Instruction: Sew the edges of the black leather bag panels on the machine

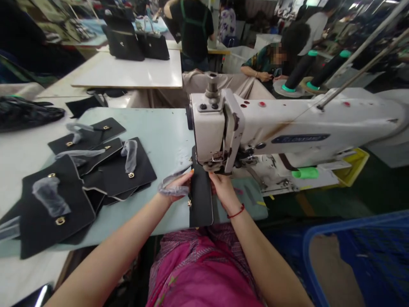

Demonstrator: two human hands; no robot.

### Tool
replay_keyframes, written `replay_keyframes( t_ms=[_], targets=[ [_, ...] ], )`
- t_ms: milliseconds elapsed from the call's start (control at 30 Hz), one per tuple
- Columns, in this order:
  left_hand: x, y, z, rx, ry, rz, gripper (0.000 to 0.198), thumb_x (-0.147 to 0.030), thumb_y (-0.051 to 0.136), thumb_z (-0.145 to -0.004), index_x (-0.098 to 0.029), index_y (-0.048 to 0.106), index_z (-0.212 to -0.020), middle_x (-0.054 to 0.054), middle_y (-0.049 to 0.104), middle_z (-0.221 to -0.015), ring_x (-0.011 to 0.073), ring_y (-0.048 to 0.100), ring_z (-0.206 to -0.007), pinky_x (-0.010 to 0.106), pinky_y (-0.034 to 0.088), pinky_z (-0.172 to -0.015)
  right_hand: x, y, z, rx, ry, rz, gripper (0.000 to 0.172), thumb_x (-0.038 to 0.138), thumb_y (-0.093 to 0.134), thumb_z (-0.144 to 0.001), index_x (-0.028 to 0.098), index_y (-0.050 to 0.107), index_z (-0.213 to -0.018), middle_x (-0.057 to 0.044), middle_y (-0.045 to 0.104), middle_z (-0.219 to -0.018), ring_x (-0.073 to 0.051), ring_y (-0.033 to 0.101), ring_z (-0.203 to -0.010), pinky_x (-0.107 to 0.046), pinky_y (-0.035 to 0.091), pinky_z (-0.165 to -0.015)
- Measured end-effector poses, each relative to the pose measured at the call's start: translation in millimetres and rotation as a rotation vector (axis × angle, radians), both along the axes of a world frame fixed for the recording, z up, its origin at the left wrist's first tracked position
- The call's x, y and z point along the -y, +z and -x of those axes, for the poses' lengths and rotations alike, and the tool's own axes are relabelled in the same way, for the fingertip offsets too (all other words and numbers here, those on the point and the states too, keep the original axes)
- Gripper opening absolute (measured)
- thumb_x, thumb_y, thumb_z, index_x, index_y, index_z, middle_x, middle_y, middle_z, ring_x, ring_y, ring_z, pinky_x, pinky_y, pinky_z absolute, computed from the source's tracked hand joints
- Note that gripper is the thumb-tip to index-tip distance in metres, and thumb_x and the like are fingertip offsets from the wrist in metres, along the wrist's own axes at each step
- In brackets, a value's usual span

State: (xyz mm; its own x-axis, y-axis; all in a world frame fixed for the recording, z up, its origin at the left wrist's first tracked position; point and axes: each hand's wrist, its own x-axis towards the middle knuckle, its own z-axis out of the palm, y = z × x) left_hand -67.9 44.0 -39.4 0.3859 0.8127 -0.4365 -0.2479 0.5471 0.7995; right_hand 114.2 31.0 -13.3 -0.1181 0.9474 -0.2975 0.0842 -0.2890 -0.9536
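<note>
A black bag panel (pixel 201 200) with gold-coloured fittings lies lengthwise under the head of a white sewing machine (pixel 209 128). My left hand (pixel 179 185) grips its left edge, fingers closed at the panel. The panel's plastic-wrapped handle (pixel 169 187) loops over that hand. On the opposite edge, my right hand (pixel 223 189) holds the panel close beside the needle area, its fingertips partly hidden by the machine. Several similar black panels (pixel 60 200) with wrapped handles are piled on the pale green work surface (pixel 162 132) to the left.
A blue crate (pixel 319 230) stands low at the right, with a brown piece inside. A yellow bin (pixel 358 166) sits behind the machine bed. Black thread cones (pixel 298 72) rise behind the arm. Finished-looking black bags (pixel 123 40) stand on a far table; people work beyond.
</note>
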Motion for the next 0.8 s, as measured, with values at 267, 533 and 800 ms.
replay_keyframes(
  t_ms=[267, 533, 800],
  targets=[
    [-24, 25.4, -2, -0.057, -0.067, 0.056, 0.037, -0.032, 0.068, -0.079, -0.005, 0.066, -0.105, 0.014, 0.073, -0.094, 0.0238, 0.069, -0.079, 0.036, 0.055, -0.074, 0, 1.4, -2, 0.029, 0.012, -0.027, 0.048, 0.062, 0.050, -0.083, 0.017, 0.053, -0.068, -0.002, 0.056, -0.058, -0.016, 0.056, -0.053, -0.025, 0.044, -0.046],
    [-21, 32.1, -1, -0.079, -0.066, -0.021, 0.039, -0.019, 0.055, -0.089, 0.010, 0.053, -0.115, 0.016, 0.072, -0.098, 0.0261, 0.067, -0.093, 0.041, 0.052, -0.082, 3, 4.5, -6, 0.067, 0.051, -0.111, 0.047, 0.058, 0.050, -0.085, 0.015, 0.057, -0.067, -0.002, 0.056, -0.060, -0.015, 0.055, -0.054, -0.023, 0.043, -0.046],
    [-23, 30.9, 1, -0.185, -0.066, -0.088, 0.039, -0.023, 0.059, -0.087, 0.007, 0.058, -0.113, 0.016, 0.073, -0.095, 0.0272, 0.069, -0.089, 0.042, 0.054, -0.080, 5, 7.4, 0, 0.005, -0.029, -0.078, 0.041, 0.052, 0.052, -0.083, 0.015, 0.057, -0.067, -0.002, 0.056, -0.062, -0.015, 0.055, -0.055, -0.023, 0.045, -0.046]
  ],
)
